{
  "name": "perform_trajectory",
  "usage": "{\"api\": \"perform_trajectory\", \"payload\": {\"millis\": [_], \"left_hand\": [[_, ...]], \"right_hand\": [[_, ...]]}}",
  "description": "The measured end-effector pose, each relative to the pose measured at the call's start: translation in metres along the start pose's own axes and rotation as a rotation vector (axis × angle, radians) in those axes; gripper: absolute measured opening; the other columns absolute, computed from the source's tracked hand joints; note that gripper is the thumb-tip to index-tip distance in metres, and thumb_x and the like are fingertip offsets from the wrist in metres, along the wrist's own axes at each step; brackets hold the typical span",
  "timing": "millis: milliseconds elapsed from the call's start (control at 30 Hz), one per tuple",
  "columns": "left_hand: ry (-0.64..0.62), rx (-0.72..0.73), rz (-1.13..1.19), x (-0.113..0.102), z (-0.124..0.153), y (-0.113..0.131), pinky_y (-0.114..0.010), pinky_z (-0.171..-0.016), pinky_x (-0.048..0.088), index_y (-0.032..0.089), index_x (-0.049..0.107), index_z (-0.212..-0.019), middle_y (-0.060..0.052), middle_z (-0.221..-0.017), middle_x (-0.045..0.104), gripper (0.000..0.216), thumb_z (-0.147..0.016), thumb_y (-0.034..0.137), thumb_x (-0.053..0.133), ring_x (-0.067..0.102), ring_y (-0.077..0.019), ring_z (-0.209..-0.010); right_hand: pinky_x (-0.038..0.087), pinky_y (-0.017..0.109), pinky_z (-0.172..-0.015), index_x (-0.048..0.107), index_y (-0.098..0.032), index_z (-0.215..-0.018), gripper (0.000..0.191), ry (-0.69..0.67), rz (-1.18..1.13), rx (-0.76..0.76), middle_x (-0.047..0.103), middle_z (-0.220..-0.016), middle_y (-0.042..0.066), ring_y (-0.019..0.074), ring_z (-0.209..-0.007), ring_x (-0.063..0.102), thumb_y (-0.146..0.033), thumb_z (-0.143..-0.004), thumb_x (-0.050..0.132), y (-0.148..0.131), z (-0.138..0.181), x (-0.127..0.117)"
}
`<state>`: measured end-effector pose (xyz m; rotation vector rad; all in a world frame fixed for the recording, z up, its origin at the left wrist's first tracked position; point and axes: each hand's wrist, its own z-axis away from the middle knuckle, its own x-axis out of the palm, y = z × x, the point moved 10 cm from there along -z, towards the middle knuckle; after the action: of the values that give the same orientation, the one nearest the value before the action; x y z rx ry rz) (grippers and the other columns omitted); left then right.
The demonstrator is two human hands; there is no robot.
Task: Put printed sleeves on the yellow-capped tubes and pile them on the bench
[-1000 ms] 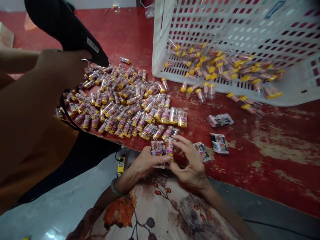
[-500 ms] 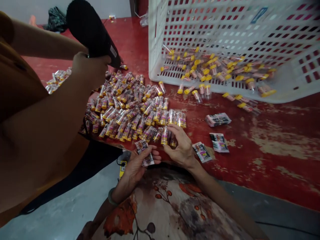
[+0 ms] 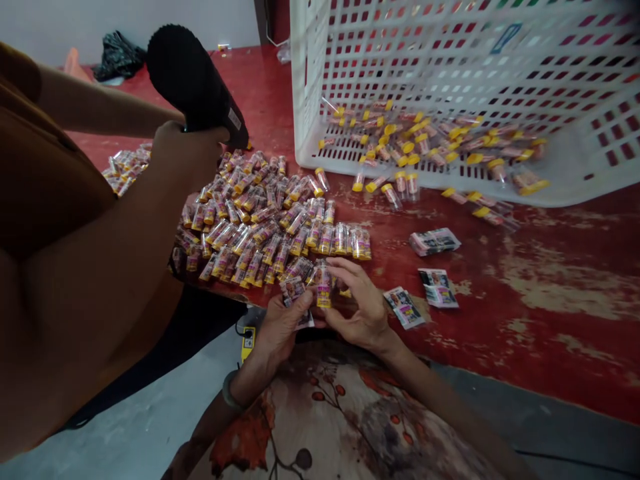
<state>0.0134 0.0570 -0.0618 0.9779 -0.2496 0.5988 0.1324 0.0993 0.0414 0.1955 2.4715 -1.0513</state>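
Observation:
My left hand (image 3: 280, 328) is closed on a small stack of printed labels (image 3: 294, 289), its thumb lying on top. Between the thumb and fingers of my right hand (image 3: 361, 303) stands a clear tube (image 3: 323, 283) with a yellow cap at its bottom and a printed label inside. This tube is close beside my left thumb; whether they touch I cannot tell. Just beyond both hands lies a wide pile of similar labelled tubes (image 3: 255, 220), with a few upright ones at its right end. Part of the pile is hidden behind my right fingers.
A white perforated crate (image 3: 311, 157) at the back right has yellow-capped tubes inside and others before it. Label stacks (image 3: 435, 241) lie right on the red table (image 3: 500, 280). At left, a co-worker's hands hold a black heat gun-like tool (image 3: 195, 80) over the pile.
My right hand has drawn one tube from the pile toward me, up beside the labels in my left hand. The co-worker's black tool sits slightly lower in view.

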Motion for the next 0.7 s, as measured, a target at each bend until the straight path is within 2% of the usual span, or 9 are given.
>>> {"api": "perform_trajectory", "payload": {"millis": [100, 300, 467, 700], "left_hand": [[0.014, 0.016, 0.008, 0.004, -0.001, 0.001, -0.029, -0.07, 0.054, 0.016, 0.071, -0.085, -0.004, -0.083, 0.073, 0.027, -0.063, 0.026, 0.082, 0.066, -0.0147, -0.07], [0.028, 0.015, 0.0, 0.009, 0.002, 0.0, -0.031, -0.072, 0.054, 0.015, 0.072, -0.086, -0.005, -0.084, 0.073, 0.028, -0.061, 0.024, 0.083, 0.066, -0.0167, -0.073], [0.034, -0.008, -0.014, 0.009, 0.004, -0.003, -0.027, -0.07, 0.054, 0.015, 0.073, -0.084, -0.004, -0.084, 0.073, 0.025, -0.063, 0.024, 0.082, 0.065, -0.0158, -0.074], [0.08, -0.001, -0.089, 0.0, 0.002, -0.004, -0.027, -0.068, 0.054, 0.016, 0.072, -0.087, -0.005, -0.086, 0.073, 0.032, -0.059, 0.027, 0.083, 0.067, -0.0212, -0.08]], "right_hand": [[0.052, 0.049, -0.09, 0.044, -0.017, -0.13, 0.061, 0.001, 0.029, -0.023, 0.055, -0.125, 0.017, 0.0297, -0.117, 0.055, -0.012, -0.071, 0.057, -0.007, 0.002, -0.002], [0.051, 0.051, -0.09, 0.044, -0.017, -0.132, 0.062, 0.023, 0.196, -0.074, 0.054, -0.13, 0.019, 0.0315, -0.116, 0.057, -0.012, -0.072, 0.057, -0.014, 0.01, -0.004], [0.052, 0.048, -0.089, 0.046, -0.015, -0.129, 0.059, 0.043, 0.184, -0.079, 0.057, -0.127, 0.02, 0.0305, -0.116, 0.058, -0.011, -0.072, 0.058, -0.018, 0.012, -0.008], [0.054, 0.047, -0.088, 0.047, -0.015, -0.128, 0.057, 0.059, 0.177, -0.062, 0.058, -0.127, 0.019, 0.0293, -0.115, 0.059, -0.012, -0.072, 0.055, -0.013, 0.012, -0.005]]}}
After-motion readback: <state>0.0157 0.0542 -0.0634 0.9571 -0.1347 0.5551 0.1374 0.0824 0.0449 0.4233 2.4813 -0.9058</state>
